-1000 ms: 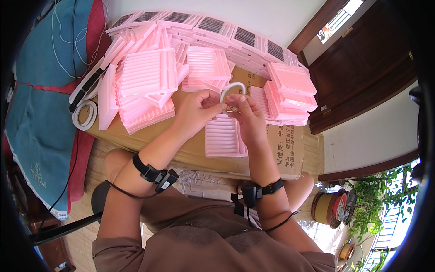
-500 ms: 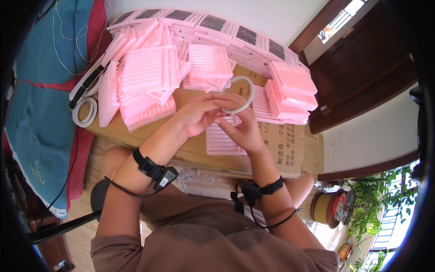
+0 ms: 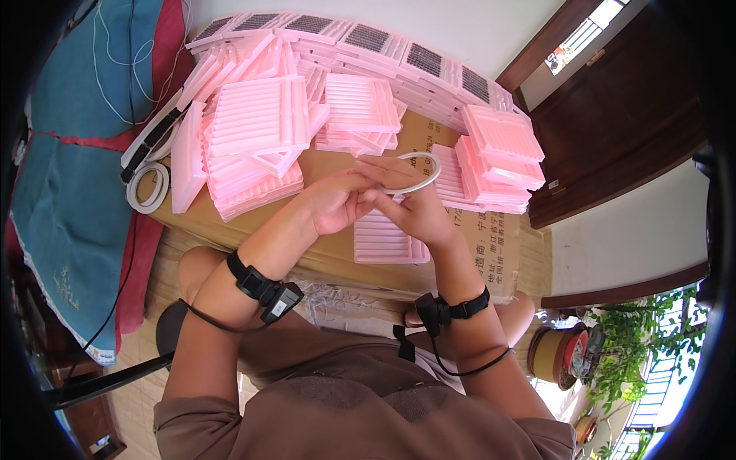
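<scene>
A white ring is being held above the middle of the brown carton, where the left hand and the right hand are being brought together around its near side. The thin loop is probably being steadied from two sides because it could twist if it were held by one alone. Several fingers are being laid close together and overlapped between the hands, so it cannot be told which fingertips are pinching the ring; its far curve is being left free over the carton. Beneath the hands, a single ridged pink tray is being supported near the carton's front edge. A leaning pile of pink trays is being borne by the carton's left part, and a neater stack by its right part, apparently so that the middle is being kept free for the hands. Along the carton's far side, trays with dark contents are being kept in a row, seemingly face up so nothing is being spilled. By the carton's left edge, a white coil is being kept apart.
</scene>
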Demonstrator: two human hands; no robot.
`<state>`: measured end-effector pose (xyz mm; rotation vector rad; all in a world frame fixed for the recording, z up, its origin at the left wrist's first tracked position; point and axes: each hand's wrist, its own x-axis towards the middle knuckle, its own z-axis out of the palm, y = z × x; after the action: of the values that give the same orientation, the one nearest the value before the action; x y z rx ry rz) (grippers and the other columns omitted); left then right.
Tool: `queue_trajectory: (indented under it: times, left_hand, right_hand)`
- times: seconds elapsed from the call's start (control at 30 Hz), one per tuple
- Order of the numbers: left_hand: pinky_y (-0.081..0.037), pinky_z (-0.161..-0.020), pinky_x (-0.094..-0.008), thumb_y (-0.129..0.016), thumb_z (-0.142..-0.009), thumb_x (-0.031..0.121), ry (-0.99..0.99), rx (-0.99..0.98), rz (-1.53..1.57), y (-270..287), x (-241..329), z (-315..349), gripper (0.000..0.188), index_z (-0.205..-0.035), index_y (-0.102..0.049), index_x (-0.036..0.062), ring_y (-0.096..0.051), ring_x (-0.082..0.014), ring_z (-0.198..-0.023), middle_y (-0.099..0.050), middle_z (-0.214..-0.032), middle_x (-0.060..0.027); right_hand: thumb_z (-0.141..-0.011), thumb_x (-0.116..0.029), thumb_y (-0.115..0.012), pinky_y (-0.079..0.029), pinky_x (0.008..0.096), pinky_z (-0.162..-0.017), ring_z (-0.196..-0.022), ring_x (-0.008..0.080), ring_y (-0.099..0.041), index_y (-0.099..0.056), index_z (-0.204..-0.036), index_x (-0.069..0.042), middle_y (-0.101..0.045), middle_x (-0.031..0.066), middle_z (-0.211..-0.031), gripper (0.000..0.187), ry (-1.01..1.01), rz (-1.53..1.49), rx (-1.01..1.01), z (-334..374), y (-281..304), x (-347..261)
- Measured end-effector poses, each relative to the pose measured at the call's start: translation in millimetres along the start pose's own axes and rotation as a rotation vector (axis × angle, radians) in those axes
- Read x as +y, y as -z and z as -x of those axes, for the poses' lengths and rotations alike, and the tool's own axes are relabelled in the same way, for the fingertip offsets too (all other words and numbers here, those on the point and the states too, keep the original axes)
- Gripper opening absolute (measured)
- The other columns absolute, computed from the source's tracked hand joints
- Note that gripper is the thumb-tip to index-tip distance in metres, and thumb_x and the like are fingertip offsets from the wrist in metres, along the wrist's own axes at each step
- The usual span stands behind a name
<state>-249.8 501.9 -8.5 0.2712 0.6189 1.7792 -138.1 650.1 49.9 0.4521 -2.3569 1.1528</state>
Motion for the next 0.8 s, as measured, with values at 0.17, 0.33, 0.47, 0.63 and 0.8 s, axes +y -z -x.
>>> queue_trajectory:
  times: [0.17, 0.33, 0.47, 0.63, 0.8]
  left_hand:
    - [-0.057, -0.091, -0.0316, -0.056, -0.105, 0.018, -0.065, -0.056, -0.034, -3.2, 3.9, -0.8, 0.030, -0.129, -0.060, 0.0016, -0.070, -0.0188, -0.100, -0.070, -0.111, -0.0088]
    - [-0.056, -0.088, -0.0313, -0.059, -0.104, 0.019, -0.130, 0.002, -0.304, -11.0, 1.6, -0.4, 0.035, -0.134, -0.059, 0.0021, -0.068, -0.0157, -0.097, -0.069, -0.112, -0.0073]
    - [-0.054, -0.083, -0.0274, -0.064, -0.102, 0.018, -0.153, 0.038, -0.528, -14.7, -0.3, 0.1, 0.034, -0.132, -0.062, 0.0020, -0.065, -0.0118, -0.092, -0.069, -0.111, -0.0049]
    - [-0.053, -0.078, -0.0262, -0.067, -0.098, 0.014, -0.203, 0.064, -0.707, -18.3, -1.4, 0.6, 0.028, -0.123, -0.068, 0.0008, -0.066, -0.0112, -0.089, -0.070, -0.106, -0.0043]
    - [-0.053, -0.074, -0.0268, -0.073, -0.093, 0.012, -0.240, 0.129, -0.756, -18.6, -4.0, 3.6, 0.025, -0.114, -0.071, 0.0004, -0.066, -0.0111, -0.084, -0.072, -0.093, -0.0046]
  right_hand:
    - [-0.100, -0.006, -0.060, -0.049, 0.0397, -0.104, -0.125, 0.0297, -0.061, -0.066, -0.130, 0.002, -0.066, 0.0192, -0.131, 0.031, -0.133, -0.241, 0.192, 11.2, -2.6, 8.0]
    - [-0.110, -0.018, -0.047, -0.048, 0.0390, -0.107, -0.129, 0.0270, -0.057, -0.062, -0.137, 0.000, -0.061, 0.0166, -0.141, 0.036, -0.261, -0.455, 0.176, 18.5, -2.8, 8.5]
    - [-0.112, -0.036, -0.033, -0.055, 0.0379, -0.098, -0.130, 0.0244, -0.056, -0.054, -0.144, 0.001, -0.052, 0.0157, -0.151, 0.054, -0.291, -0.466, 0.134, 17.8, -1.0, 7.5]
    - [-0.112, -0.038, -0.031, -0.054, 0.0374, -0.098, -0.133, 0.0241, -0.054, -0.052, -0.146, 0.000, -0.050, 0.0142, -0.153, 0.056, -0.334, -0.431, 0.130, 18.9, 1.3, 2.9]
    - [-0.112, -0.028, -0.038, -0.054, 0.0355, -0.098, -0.132, 0.0220, -0.053, -0.055, -0.144, -0.002, -0.051, 0.0134, -0.152, 0.045, -0.364, -0.439, 0.166, 24.5, 1.4, 4.2]
